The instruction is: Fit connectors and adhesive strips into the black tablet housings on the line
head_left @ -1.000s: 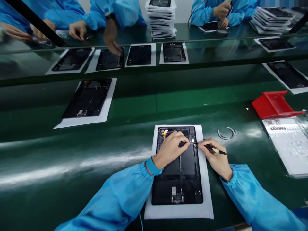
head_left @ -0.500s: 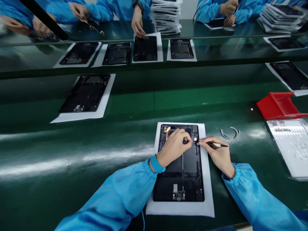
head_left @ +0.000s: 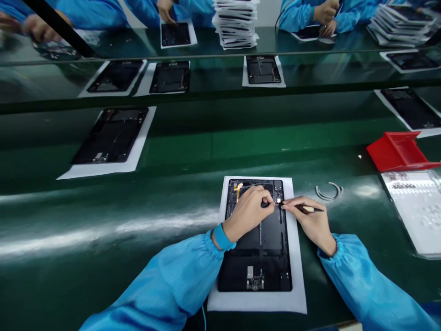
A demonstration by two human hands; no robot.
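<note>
An opened tablet [head_left: 272, 262] lies on a white sheet [head_left: 258, 302] in front of me, its inner boards and ribbon cables showing. My left hand [head_left: 253, 204] is over the upper part of the tablet, thumb and fingers pinched together. Something small and dark shows at its fingertips, too small to name. My right hand [head_left: 312, 223] grips a thin black-and-beige tool [head_left: 312, 209] at the tablet's upper right edge. Its fingertips are close to those of the left hand, near a small white square [head_left: 278, 200] on the tablet.
A curved grey strip [head_left: 330, 191] lies right of the tablet, with a red bin [head_left: 399, 151] and a clear-covered white sheet [head_left: 413, 207] beyond. More tablets, one at far left [head_left: 112, 135], rest on sheets. Co-workers' hands [head_left: 167, 10] and a tall stack [head_left: 236, 23] are across the line.
Across the line, a co-worker's hand and a tablet on its sheet have moved back and left, off the far strip. The tablet at left has slid further left. My hands hold almost the same place.
</note>
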